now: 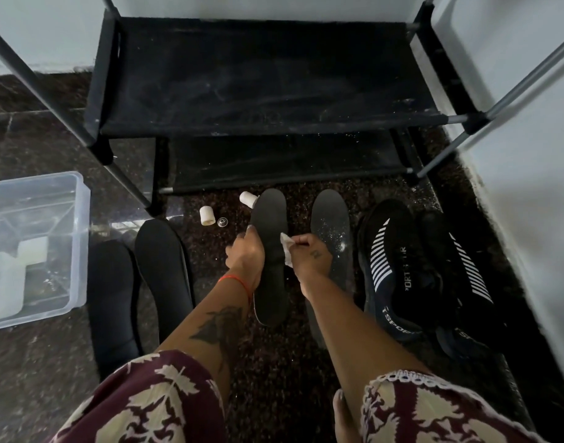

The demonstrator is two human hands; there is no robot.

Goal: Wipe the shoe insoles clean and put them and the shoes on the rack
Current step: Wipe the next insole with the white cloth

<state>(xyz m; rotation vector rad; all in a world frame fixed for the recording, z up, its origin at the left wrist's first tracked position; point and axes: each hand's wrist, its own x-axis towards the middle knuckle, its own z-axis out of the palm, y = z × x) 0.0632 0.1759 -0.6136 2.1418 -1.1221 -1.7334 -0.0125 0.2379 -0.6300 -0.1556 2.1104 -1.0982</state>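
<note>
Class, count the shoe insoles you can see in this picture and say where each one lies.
4. Two insoles lie on the floor at left; one is held by the left hand and wiped by the right hand at centre; one speckled insole lies beside the shoes. More may be hidden inside those.

We see the clear plastic bin cut off by the left edge, the far shoe half hidden behind its mate, and the rack's uprights cropped at top.
</note>
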